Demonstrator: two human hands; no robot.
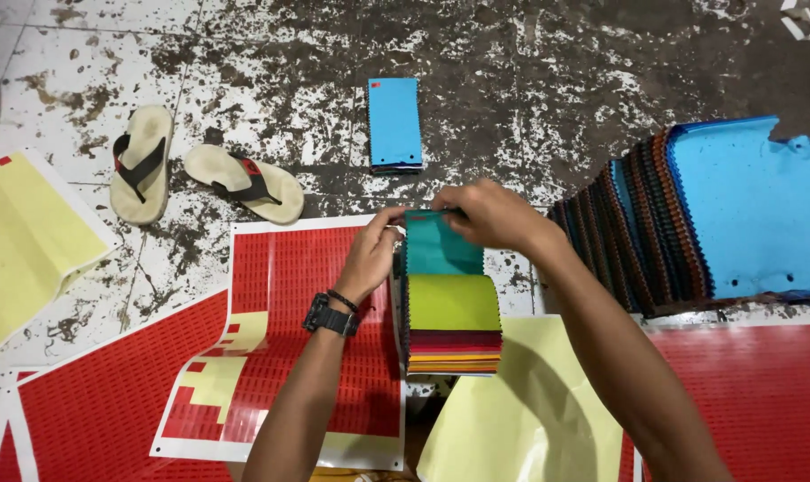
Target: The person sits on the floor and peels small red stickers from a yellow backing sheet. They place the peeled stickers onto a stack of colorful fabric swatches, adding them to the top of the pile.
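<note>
— What was cut off or hard to read, going from the left?

— A pale yellow sheet (21, 241) ran off the left edge. Next came a pair of sandals (199, 174) on the stained tile floor (556, 80), then red sticker sheets (307, 339) lying partly over one another, with the lowest one clipped by the frame. Farther right, a fanned stack of fabric swatches (690, 223) under a blue cover was cut by the right edge.

— Any containers?

— None that I could see. A small blue swatch book (395, 123) lay alone on the floor.

— And the hands?

— The left hand (373, 254), with a black watch on its wrist, was curled against the left edge of a swatch book (449, 303) standing between the sheets; how its fingers gripped was hidden. The right hand (490, 214) reached across from the right and pinched the top of the teal swatch, with thumb and fingers closed on it. Below that lay green, red and orange swatches.
</note>
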